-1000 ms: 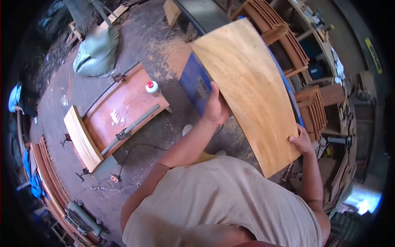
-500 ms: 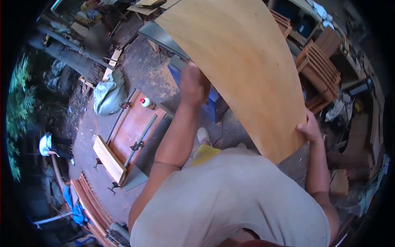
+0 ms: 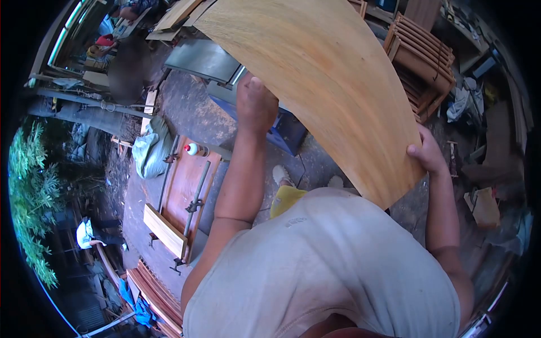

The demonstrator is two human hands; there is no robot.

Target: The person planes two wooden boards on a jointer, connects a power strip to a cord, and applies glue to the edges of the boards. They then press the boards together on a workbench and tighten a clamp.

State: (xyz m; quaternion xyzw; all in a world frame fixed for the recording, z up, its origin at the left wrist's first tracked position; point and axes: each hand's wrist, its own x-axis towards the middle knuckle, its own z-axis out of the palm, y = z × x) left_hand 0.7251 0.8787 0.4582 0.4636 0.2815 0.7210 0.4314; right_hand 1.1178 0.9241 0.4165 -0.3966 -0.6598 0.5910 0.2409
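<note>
A large curved wooden panel [image 3: 332, 96] with a pale grain slants across the upper middle in front of me. My right hand [image 3: 429, 151] grips its near right edge, the thumb lying on the top face and the fingers hidden underneath. At the panel's left edge, my left hand [image 3: 256, 104] is closed, its thumb uppermost; its fingertips are out of sight. Just beyond that hand stands a machine with a grey metal table [image 3: 203, 59] and a blue base [image 3: 287, 134], partly covered by the panel.
On the left, bar clamps [image 3: 194, 203] lie on a reddish board [image 3: 185, 169] with a red-capped white bottle [image 3: 196, 149] and a light plank [image 3: 164, 230]. Slatted wooden frames [image 3: 422, 62] are stacked at right. A sack [image 3: 152, 149] and a person [image 3: 87, 234] are farther left.
My view has turned, so the surroundings shift. The panel has swung slightly leftward at its far end, and the left hand has moved slightly up and left along its edge. The right hand keeps its grip.
</note>
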